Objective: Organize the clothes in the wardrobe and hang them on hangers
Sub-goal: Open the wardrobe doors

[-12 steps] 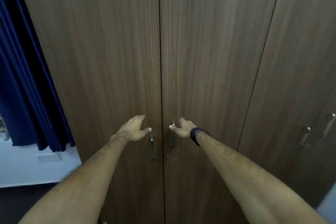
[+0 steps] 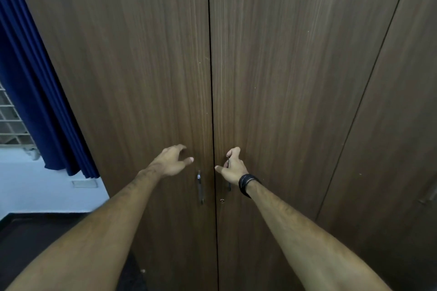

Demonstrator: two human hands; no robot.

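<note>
Right hand [image 2: 233, 168] now grips the upright right handle [image 2: 229, 186]; left hand [image 2: 170, 160] hovers.

Blue curtain [image 2: 45, 111] hanging left; window grille [image 2: 11, 123] behind it; possibly socket plate [image 2: 84, 183] below.

Bare forearms; black wristband [image 2: 246, 184] on right wrist.
</note>
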